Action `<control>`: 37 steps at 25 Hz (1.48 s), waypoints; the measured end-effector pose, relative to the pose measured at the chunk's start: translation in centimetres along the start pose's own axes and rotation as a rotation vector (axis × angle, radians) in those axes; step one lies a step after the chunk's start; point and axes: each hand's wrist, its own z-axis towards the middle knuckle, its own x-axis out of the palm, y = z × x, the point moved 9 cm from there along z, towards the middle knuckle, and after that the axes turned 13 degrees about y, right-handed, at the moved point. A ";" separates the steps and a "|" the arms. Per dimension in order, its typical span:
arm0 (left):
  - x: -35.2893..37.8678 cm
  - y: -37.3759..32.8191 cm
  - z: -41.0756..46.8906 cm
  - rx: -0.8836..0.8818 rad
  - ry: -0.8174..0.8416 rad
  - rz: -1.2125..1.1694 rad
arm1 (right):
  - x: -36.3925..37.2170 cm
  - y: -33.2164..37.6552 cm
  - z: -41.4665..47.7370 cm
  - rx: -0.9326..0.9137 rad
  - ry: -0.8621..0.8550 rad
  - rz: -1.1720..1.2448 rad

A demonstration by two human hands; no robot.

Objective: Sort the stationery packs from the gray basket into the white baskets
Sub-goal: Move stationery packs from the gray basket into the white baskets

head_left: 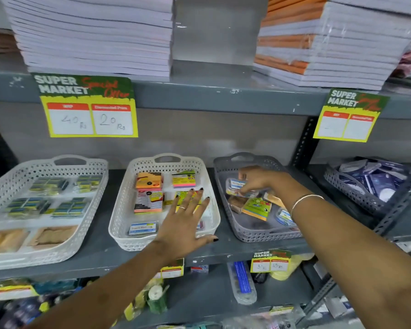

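Right hand (254,180) grips one small pack (237,184) in gray basket (244,235); left hand (184,219) splayed open.

gray basket (226,176): gray, lattice-pierced walls
white baskets (128,186): white, same lattice pattern
price card (88,106): green, yellow, red bands
note pack (256,208): green and orange
shelf (223,248): dark gray
fingers (201,189): black nails

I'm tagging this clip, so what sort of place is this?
Most likely a supermarket's stationery aisle: "Super Market Special Offer" price tags on a metal shelf, notebook stacks above, and baskets of stationery packs.
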 end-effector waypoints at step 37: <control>0.2 2.9 -1.5 -0.002 0.122 -0.113 | 0.6 4.1 3.2 -0.094 -0.224 0.065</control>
